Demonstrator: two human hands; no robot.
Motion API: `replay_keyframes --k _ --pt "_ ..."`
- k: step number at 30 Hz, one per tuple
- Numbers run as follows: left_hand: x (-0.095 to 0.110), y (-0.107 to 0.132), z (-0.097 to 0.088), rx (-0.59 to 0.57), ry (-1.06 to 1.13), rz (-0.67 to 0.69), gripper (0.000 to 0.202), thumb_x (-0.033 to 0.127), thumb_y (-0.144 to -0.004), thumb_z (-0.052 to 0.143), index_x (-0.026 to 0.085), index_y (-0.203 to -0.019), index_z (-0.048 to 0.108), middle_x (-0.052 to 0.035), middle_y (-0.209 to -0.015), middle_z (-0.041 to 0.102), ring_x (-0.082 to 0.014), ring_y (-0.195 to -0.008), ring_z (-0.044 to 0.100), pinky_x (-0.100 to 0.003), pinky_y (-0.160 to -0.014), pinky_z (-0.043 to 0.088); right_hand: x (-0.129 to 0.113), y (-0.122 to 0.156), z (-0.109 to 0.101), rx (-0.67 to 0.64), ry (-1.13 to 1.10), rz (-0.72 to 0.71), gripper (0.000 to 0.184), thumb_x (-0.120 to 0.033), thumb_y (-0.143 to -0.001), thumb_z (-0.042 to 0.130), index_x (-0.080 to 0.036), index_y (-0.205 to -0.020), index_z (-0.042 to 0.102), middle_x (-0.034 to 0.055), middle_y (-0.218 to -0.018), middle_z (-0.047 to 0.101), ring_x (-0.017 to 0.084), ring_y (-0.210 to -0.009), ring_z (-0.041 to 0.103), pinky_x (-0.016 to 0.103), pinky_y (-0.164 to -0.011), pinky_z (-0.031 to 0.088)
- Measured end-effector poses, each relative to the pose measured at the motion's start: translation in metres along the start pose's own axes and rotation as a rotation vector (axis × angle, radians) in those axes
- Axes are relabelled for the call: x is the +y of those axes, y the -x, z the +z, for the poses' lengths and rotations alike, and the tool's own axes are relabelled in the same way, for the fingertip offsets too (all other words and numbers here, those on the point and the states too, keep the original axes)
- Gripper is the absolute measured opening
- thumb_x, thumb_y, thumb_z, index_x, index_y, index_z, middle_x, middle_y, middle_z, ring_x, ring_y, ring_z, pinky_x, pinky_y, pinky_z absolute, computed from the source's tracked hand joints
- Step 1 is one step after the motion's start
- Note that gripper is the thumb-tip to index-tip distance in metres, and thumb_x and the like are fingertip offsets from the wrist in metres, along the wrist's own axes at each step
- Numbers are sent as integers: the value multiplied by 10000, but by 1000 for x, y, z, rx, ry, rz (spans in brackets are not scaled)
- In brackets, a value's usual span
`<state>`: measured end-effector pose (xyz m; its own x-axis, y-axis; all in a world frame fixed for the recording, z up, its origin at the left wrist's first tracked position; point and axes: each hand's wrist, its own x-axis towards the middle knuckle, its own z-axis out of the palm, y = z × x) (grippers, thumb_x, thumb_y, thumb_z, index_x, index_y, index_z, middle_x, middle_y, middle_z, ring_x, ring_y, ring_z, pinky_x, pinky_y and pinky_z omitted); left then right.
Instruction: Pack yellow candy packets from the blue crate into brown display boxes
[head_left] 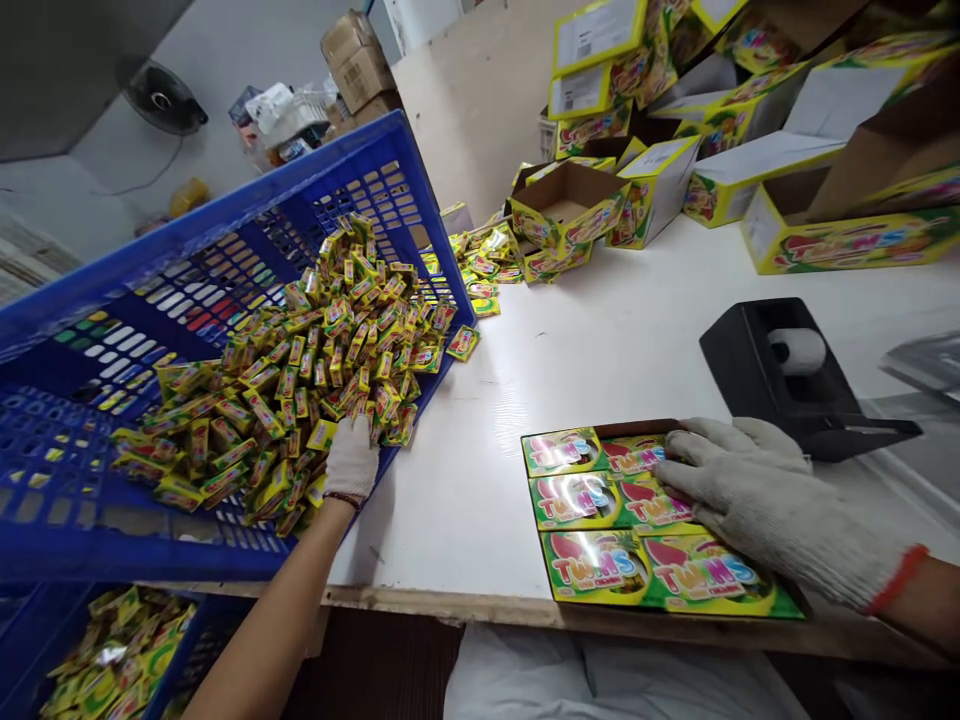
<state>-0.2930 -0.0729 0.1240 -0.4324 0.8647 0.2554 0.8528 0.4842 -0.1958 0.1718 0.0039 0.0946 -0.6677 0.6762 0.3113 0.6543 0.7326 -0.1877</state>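
My left hand (352, 458), in a white knit glove, reaches into a heap of small yellow-green candy packs (330, 350) in a tipped blue plastic crate (405, 190). Its fingertips are buried among the packs, so I cannot tell whether they grip one. My right hand (772, 500), gloved with a red cuff edge, lies with fingers stretched over the right side of an open display box (600, 430) near the table's front edge. Packs marked TWINS (596, 568) sit inside it in rows of two. At the top right, the fingers cover part of the packs.
A black tape dispenser (795, 390) stands beyond my right hand. Open cartons (847, 240) are piled at the back right, with loose packs (487, 260) beside them. Another crate of packs (112, 660) sits low at the left, below the white table (480, 480).
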Motion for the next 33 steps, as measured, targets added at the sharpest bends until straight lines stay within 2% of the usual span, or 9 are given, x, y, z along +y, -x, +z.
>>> replay_keyframes --k 6,11,13,15,18,22,25,28,33 --pt "-13 -2 5 118 387 -166 427 204 -781 618 164 -1202 560 -167 -1272 493 -289 -1011 620 -408 -861 517 -3 8 4 -58 153 -41 212 -170 -763 591 -215 -917 729 133 -1031 706 364 -1138 546 518 -904 437" --pt "-2 6 -23 175 639 -138 391 218 -840 536 158 -1226 521 -134 -1188 617 -246 -1117 618 -377 -951 523 -2 14 5 32 66 15 228 -206 -836 519 -189 -951 716 159 -1068 711 374 -1113 594 528 -869 508" --pt "15 18 -43 101 998 -82 447 298 -846 579 155 -1264 503 -117 -1177 664 -221 -1068 655 -360 -915 547 -6 9 -4 50 -88 71 243 -252 -892 464 -191 -922 697 150 -1010 715 326 -989 650 493 -833 544" --pt "39 34 -63 -83 1436 -51 558 373 -765 715 140 -1241 540 -125 -1150 694 -234 -1019 677 -376 -876 562 -16 2 -16 52 -286 144 272 -281 -928 423 -197 -940 682 130 -971 720 275 -884 682 449 -794 575" --pt "83 58 -87 -371 1700 -21 601 378 -664 836 127 -1167 624 -125 -1087 721 -230 -962 685 -359 -832 567 -43 -14 -35 87 -572 262 291 -322 -936 451 -199 -1109 650 121 -1067 728 258 -960 703 438 -859 584" --pt "149 81 -104 -427 1844 45 538 358 -697 827 152 -1150 623 -106 -1129 705 -199 -986 672 -309 -842 553 -80 -35 -49 59 -994 314 496 -395 -904 532 -176 -1348 504 144 -1236 687 256 -1080 689 434 -909 587" --pt "187 95 -108 -506 1912 153 501 351 -741 787 181 -1165 583 -91 -1138 702 -207 -1014 672 -324 -876 548 -84 -46 -54 105 -1107 276 486 -361 -901 510 -189 -1356 516 108 -1236 692 225 -1083 683 401 -932 577" --pt "202 103 -103 -503 1797 275 426 341 -806 710 194 -1182 576 -91 -1192 689 -223 -1082 655 -350 -932 528 -59 -50 -60 146 -949 263 396 -286 -870 501 -192 -1228 641 73 -1152 722 213 -1061 677 379 -975 541" --pt "201 100 -84 -446 1578 341 266 323 -864 593 180 -1085 634 -81 -1089 711 -220 -1007 665 -352 -882 534 -18 -46 -66 29 -720 321 347 -245 -829 508 -143 -1100 700 84 -1003 725 221 -941 674 388 -899 552"
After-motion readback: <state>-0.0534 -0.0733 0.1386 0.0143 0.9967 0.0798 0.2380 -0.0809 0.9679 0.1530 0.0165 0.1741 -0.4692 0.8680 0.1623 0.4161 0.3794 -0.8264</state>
